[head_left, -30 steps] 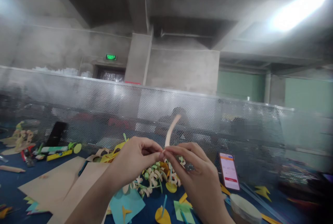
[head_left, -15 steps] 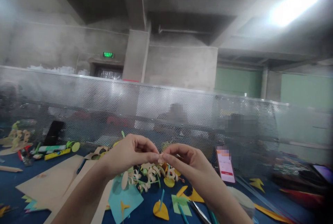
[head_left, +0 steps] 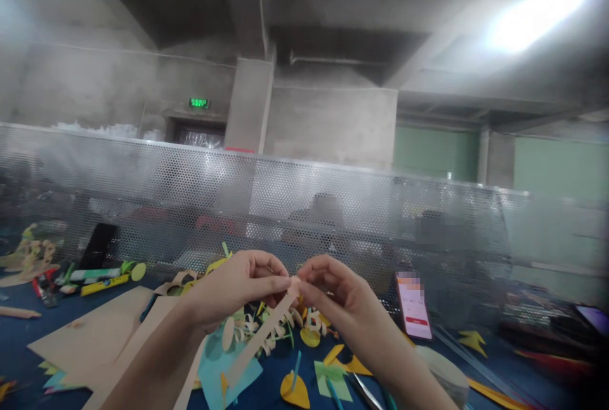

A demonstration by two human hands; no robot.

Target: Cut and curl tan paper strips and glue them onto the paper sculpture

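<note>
My left hand (head_left: 254, 280) and my right hand (head_left: 330, 286) meet at the fingertips above the table. Pinched between them is one end of a pale pink paper strip (head_left: 261, 337), which hangs down and to the left. Both thumbs and index fingers are closed on it. Behind and below the fingers lies a cluster of curled cream and green paper pieces (head_left: 276, 329), partly covered by the strip. A blue paper sheet (head_left: 214, 359) lies under the strip's lower end.
Large beige paper sheets (head_left: 90, 340) lie at left, near a yellow utility knife (head_left: 104, 284). Scissors (head_left: 366, 391), a green paper square (head_left: 328, 377) and a tape roll (head_left: 442, 372) are at right. A lit phone (head_left: 413, 308) leans against the perforated metal screen (head_left: 285, 188).
The paper strip now hangs in view down to the left from my fingertips; earlier only a small bit showed between them. My hands have barely moved.
</note>
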